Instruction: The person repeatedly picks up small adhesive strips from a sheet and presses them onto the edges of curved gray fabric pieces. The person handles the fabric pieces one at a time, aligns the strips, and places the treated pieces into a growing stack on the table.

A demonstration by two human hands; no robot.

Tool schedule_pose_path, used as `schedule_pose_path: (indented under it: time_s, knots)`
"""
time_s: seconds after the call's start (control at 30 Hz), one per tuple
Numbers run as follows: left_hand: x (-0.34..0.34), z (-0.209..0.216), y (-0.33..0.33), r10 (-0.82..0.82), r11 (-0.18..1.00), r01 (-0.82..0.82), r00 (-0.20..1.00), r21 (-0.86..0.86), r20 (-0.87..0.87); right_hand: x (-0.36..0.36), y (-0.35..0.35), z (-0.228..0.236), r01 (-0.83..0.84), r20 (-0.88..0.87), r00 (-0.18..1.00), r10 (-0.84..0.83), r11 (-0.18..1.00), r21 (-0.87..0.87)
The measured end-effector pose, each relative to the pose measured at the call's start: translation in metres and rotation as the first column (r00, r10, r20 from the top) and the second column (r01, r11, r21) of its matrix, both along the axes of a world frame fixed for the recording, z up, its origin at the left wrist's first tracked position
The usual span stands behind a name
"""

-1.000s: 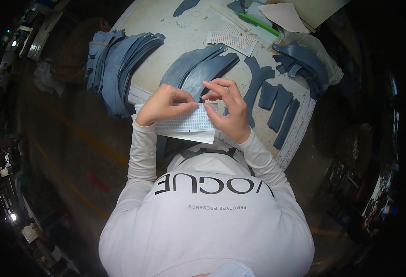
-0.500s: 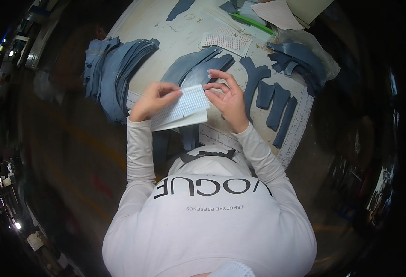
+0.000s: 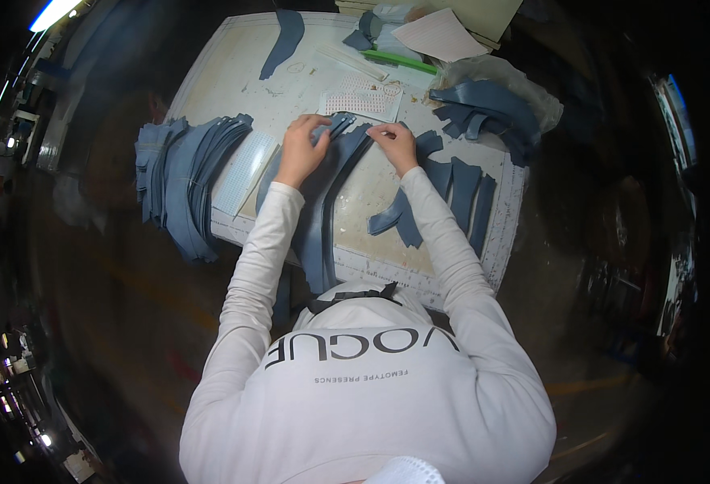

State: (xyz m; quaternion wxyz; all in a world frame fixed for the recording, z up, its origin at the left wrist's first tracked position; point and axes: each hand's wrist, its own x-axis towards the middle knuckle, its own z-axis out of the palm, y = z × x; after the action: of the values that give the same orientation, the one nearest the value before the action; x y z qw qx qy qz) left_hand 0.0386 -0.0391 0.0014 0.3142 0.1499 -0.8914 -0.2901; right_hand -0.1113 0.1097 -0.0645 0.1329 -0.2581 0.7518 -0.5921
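Note:
Several long, curved blue-grey cut pieces (image 3: pixel 316 198) lie overlapped at the middle of the table, their lower ends reaching over its near edge. My left hand (image 3: pixel 301 152) rests over the left side of their far end, fingers bent and thumb apart. At the far tip of the right-hand strip, my right hand (image 3: pixel 397 147) has thumb and forefinger pinched together. A tiny white sticker (image 3: pixel 372 142) shows at those fingertips. Left of the pieces, a white sheet of small printed stickers (image 3: pixel 244 173) lies flat.
A thick stack of curved blue-grey pieces (image 3: pixel 189 181) overhangs the table's left edge. Smaller cut pieces (image 3: pixel 464 189) lie at the right, below a bundle in clear plastic (image 3: pixel 492 105). Farther back are another printed sheet (image 3: pixel 359 101), a green strip (image 3: pixel 401 62) and papers (image 3: pixel 442 36).
The sticker sheet has left my hands and now lies on the table at the left. Both hands have moved to the far end of the middle pieces, which are shifted on the table.

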Motion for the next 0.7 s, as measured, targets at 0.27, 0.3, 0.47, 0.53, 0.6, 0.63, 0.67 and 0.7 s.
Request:
schedule_pose_path:
  time_s: [0.27,0.3,0.47,0.53,0.6,0.63,0.67,0.7]
  knots:
    - [-0.036,-0.033,0.032,-0.021,0.999,0.025,0.987,-0.02,0.16,-0.002,-0.018,-0.021,0.023,-0.183,0.983,-0.017,0.999,0.035]
    - [-0.036,-0.035,0.032,-0.009,0.999,0.013,0.987,-0.029,0.16,-0.001,-0.019,-0.02,0.037,-0.215,0.976,-0.025,0.998,0.05]
    - [-0.035,-0.038,0.032,-0.009,1.0,0.011,0.987,-0.015,0.16,0.004,-0.018,-0.009,0.088,-0.387,0.92,-0.055,0.994,0.067]
    - [-0.035,-0.038,0.033,-0.004,1.0,0.009,0.986,-0.029,0.166,0.007,-0.016,-0.003,0.112,-0.426,0.903,-0.054,0.987,0.112]
    - [-0.035,-0.037,0.034,0.001,0.998,0.009,0.988,-0.063,0.157,0.01,-0.015,0.0,0.103,-0.47,0.882,-0.032,0.987,0.127]
    - [-0.036,-0.037,0.035,0.006,0.998,0.005,0.985,-0.064,0.17,0.01,-0.015,0.001,0.1,-0.513,0.858,-0.032,0.989,0.105]
    - [-0.036,-0.037,0.035,0.008,0.997,0.005,0.985,-0.074,0.171,0.009,-0.015,0.0,0.132,-0.491,0.87,-0.049,0.982,0.135]
    - [-0.036,-0.036,0.035,0.016,0.996,0.0,0.984,-0.088,0.179,0.007,-0.016,-0.001,0.163,-0.495,0.865,-0.078,0.978,0.129]
